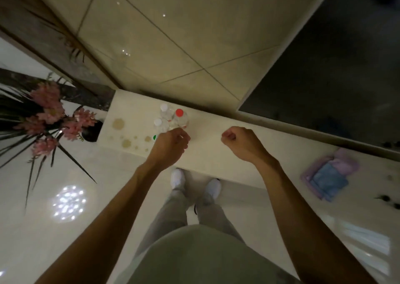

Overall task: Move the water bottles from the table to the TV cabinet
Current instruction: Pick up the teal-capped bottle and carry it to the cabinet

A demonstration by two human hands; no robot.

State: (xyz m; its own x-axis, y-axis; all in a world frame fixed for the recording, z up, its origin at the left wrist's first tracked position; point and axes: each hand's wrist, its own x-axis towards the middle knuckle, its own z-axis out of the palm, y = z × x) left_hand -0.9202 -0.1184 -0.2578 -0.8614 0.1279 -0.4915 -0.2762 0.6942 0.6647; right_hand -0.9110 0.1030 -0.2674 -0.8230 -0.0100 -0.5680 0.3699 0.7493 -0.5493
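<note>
A long cream surface (216,151) runs along a wall of large pale tiles (173,34), with a dark screen (335,56) above its right part. Round brown spots (118,124) mark its left end, and a folded purple and blue cloth (329,173) lies far to the right. Off the left end, pink flowers (47,110) with long dark leaves stand in a dark vase (93,131) on a glossy white floor (32,229), which throws back a cluster of lights (68,203). The person stands close to the front edge, white shoes (177,177) at its foot.

The bottles stand upright in a tight group near the left end: two with white caps (164,107), one behind the other, and a red-cap bottle (179,112) just right of them. A green cap (154,137) peeps out at the left edge of the left hand (170,145), which covers the rest of that bottle. That hand's fingers are curled, their tips just in front of the red-cap bottle; whether they grip anything cannot be told. The right hand (238,142) hangs over bare surface, well apart from the bottles, its fingers drawn into a fist with nothing in it
</note>
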